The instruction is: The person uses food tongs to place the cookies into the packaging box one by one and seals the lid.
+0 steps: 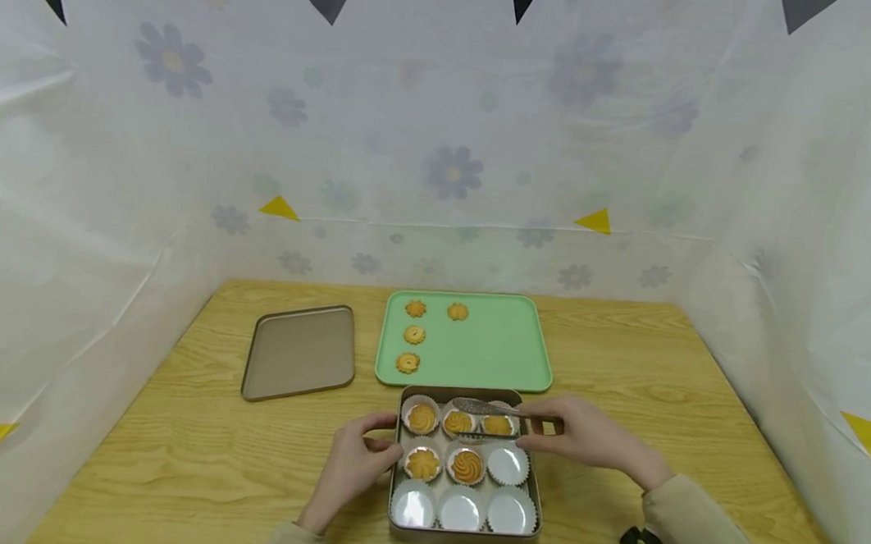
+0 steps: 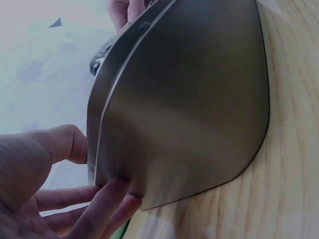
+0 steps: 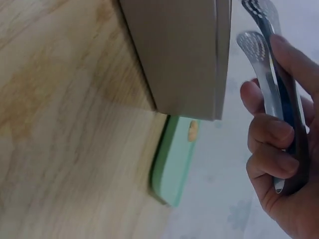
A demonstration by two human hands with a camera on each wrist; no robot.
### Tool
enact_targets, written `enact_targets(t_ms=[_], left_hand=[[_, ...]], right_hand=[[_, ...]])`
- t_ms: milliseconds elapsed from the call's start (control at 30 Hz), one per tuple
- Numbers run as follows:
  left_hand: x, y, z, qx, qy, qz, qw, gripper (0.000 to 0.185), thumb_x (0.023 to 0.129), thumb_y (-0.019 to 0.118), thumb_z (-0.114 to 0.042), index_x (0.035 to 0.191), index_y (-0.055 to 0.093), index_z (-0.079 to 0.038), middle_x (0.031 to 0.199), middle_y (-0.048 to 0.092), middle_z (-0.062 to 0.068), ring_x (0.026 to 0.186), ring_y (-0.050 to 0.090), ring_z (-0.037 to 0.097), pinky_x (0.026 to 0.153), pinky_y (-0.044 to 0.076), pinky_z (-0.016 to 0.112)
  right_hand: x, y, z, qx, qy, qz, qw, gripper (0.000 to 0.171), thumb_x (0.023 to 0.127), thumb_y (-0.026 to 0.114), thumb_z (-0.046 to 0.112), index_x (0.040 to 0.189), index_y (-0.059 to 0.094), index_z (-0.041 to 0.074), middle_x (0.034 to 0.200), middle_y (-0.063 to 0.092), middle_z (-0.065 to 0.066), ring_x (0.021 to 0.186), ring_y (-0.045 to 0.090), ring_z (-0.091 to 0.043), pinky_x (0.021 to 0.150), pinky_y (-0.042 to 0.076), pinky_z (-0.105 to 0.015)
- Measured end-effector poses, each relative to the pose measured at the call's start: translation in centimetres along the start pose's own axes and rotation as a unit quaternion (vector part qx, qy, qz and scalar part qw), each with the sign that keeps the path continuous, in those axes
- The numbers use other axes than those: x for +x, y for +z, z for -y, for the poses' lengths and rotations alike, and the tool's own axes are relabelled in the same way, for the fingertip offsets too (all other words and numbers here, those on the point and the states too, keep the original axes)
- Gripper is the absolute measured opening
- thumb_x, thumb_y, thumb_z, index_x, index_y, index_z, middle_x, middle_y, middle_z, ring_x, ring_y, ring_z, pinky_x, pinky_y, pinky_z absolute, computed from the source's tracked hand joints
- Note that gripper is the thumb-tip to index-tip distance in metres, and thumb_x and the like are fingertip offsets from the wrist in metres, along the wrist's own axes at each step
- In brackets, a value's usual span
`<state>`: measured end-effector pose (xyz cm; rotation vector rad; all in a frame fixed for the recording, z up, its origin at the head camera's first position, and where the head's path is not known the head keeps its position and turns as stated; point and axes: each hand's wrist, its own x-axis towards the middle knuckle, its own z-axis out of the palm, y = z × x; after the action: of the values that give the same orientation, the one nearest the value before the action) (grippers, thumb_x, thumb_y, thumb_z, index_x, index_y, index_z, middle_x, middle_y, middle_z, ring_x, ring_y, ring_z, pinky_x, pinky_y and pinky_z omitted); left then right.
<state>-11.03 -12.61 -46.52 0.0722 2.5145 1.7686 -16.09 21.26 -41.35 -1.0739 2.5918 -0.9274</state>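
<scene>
Now the square tin sits at six o'clock on the wooden counter, nine paper cups inside, five of them filled with cookies. Left hand curls its fingers and thumb against the tin's nine-o'clock wall, gripping it. Right hand comes in from three o'clock and pinches metal tongs, whose tips lie over the tin's top row of cookies. At twelve o'clock of the tin lies a green tray bearing four cookies; the tin's lid rests at ten o'clock.
</scene>
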Motion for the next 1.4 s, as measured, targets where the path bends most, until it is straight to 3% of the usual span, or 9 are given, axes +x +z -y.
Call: enact_targets(t_ms=[167, 333, 467, 600, 700, 833, 1000, 1133, 1400], left_hand=[[0.0, 0.0, 0.1, -0.003, 0.000, 0.001, 1.0000, 0.044, 0.078, 0.067, 0.000, 0.121, 0.066, 0.009, 0.123, 0.067, 0.031, 0.090, 0.077, 0.032, 0.067, 0.061, 0.023], [0.0, 0.0, 0.0, -0.001, -0.001, 0.003, 1.0000, 0.044, 0.079, 0.067, -0.001, 0.122, 0.066, 0.009, 0.123, 0.067, 0.031, 0.091, 0.077, 0.032, 0.067, 0.061, 0.023], [-0.1, 0.0, -0.1, -0.001, 0.001, 0.004, 1.0000, 0.044, 0.079, 0.067, -0.001, 0.121, 0.066, 0.009, 0.124, 0.066, 0.031, 0.091, 0.077, 0.032, 0.067, 0.061, 0.023], [-0.1, 0.0, -0.1, -0.008, 0.005, 0.003, 1.0000, 0.044, 0.078, 0.068, 0.000, 0.121, 0.066, 0.009, 0.123, 0.067, 0.031, 0.089, 0.077, 0.031, 0.066, 0.061, 0.024], [-0.1, 0.0, 0.0, -0.009, 0.006, 0.006, 0.9999, 0.043, 0.079, 0.068, 0.000, 0.121, 0.066, 0.009, 0.123, 0.067, 0.031, 0.089, 0.077, 0.031, 0.066, 0.061, 0.023], [0.0, -0.1, 0.1, -0.004, 0.005, 0.007, 1.0000, 0.043, 0.079, 0.068, -0.001, 0.121, 0.066, 0.008, 0.123, 0.067, 0.030, 0.089, 0.077, 0.030, 0.066, 0.060, 0.021], [0.0, -0.1, 0.1, -0.002, 0.003, 0.007, 1.0000, 0.042, 0.079, 0.068, -0.002, 0.120, 0.066, 0.008, 0.123, 0.067, 0.030, 0.088, 0.077, 0.029, 0.065, 0.060, 0.021], [-0.1, -0.2, 0.1, -0.003, 0.002, 0.007, 1.0000, 0.042, 0.079, 0.068, -0.001, 0.120, 0.066, 0.008, 0.123, 0.067, 0.030, 0.088, 0.077, 0.029, 0.065, 0.059, 0.020], [-0.2, -0.2, 0.0, -0.006, 0.004, 0.004, 1.0000, 0.042, 0.079, 0.069, -0.002, 0.120, 0.066, 0.008, 0.123, 0.068, 0.030, 0.088, 0.077, 0.030, 0.065, 0.059, 0.020]], right_hand=[[0.8, 0.0, -1.3, 0.054, 0.069, -0.080, 0.993, 0.044, 0.093, 0.071, 0.027, 0.124, 0.068, -0.003, 0.076, 0.064, 0.002, 0.050, 0.030, 0.003, 0.044, 0.032, -0.017], [2.9, -1.3, -2.1, 0.041, 0.146, -0.116, 0.982, 0.052, 0.093, 0.071, 0.030, 0.130, 0.063, -0.006, 0.080, 0.069, -0.007, 0.051, 0.035, -0.003, 0.047, 0.036, -0.021], [5.7, -3.3, -3.1, -0.007, 0.159, -0.091, 0.983, 0.055, 0.094, 0.069, 0.033, 0.131, 0.062, -0.006, 0.077, 0.063, -0.006, 0.056, 0.036, -0.009, 0.052, 0.035, -0.025], [8.7, -5.1, -4.2, -0.041, 0.171, -0.054, 0.983, 0.033, 0.096, 0.066, 0.033, 0.086, 0.066, 0.002, 0.061, 0.040, 0.003, 0.055, 0.030, -0.012, 0.056, 0.030, -0.027], [10.7, -5.7, -4.9, -0.050, 0.208, -0.036, 0.976, 0.032, 0.095, 0.066, 0.035, 0.083, 0.065, 0.005, 0.058, 0.040, 0.001, 0.053, 0.028, -0.010, 0.056, 0.033, -0.027], [12.9, -5.8, -6.1, -0.068, 0.255, -0.016, 0.964, 0.038, 0.093, 0.068, 0.039, 0.099, 0.071, 0.002, 0.063, 0.045, 0.000, 0.053, 0.030, -0.009, 0.056, 0.035, -0.028], [15.1, -5.3, -6.8, -0.086, 0.275, 0.001, 0.958, 0.047, 0.092, 0.070, 0.037, 0.060, 0.041, 0.017, 0.055, 0.025, 0.008, 0.050, 0.023, -0.008, 0.050, 0.028, -0.025], [16.2, -4.7, -6.3, -0.088, 0.292, -0.002, 0.952, 0.055, 0.092, 0.069, 0.039, 0.057, 0.030, 0.020, 0.053, 0.021, 0.008, 0.049, 0.022, -0.007, 0.047, 0.026, -0.023], [18.0, -3.3, -4.4, -0.112, 0.311, -0.002, 0.944, 0.046, 0.094, 0.067, 0.038, 0.062, 0.040, 0.017, 0.055, 0.033, 0.005, 0.052, 0.032, -0.011, 0.055, 0.036, -0.030]])
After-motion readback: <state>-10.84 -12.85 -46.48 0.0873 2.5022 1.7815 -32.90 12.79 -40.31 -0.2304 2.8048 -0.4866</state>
